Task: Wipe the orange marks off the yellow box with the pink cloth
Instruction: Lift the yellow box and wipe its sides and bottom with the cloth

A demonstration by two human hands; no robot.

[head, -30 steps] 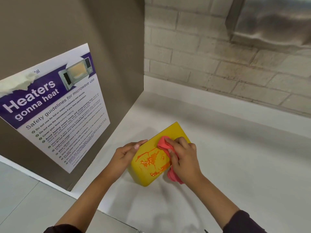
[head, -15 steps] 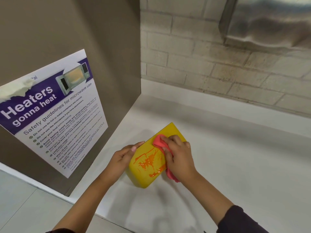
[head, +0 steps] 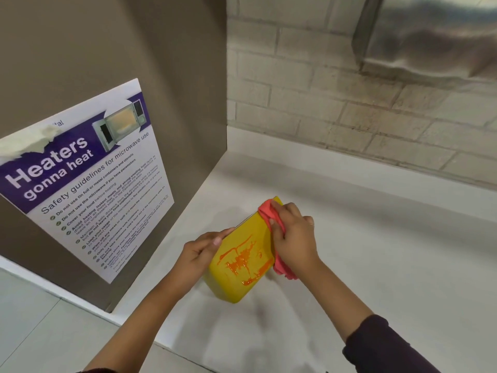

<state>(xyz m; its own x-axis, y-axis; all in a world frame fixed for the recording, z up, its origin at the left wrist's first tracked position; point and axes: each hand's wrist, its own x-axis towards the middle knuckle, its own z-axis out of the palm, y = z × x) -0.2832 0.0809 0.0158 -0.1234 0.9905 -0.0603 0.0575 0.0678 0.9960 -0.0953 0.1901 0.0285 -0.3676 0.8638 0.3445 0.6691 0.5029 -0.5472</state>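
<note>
So our left hand [head: 200,254] grips one smooth yellow box [head: 236,288], mid-frame, with gooey orange marks [head: 239,261]; our right hand [head: 295,243] squeezes one soft crumpled pink cloth [head: 266,211] on its upper end

White counter [head: 376,238], pale brick wall [head: 309,90], brown panel [head: 107,49] bearing microwave poster [head: 88,189]

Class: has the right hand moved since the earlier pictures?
Yes: the right hand slid the pink cloth toward the far corner of the yellow box.
</note>
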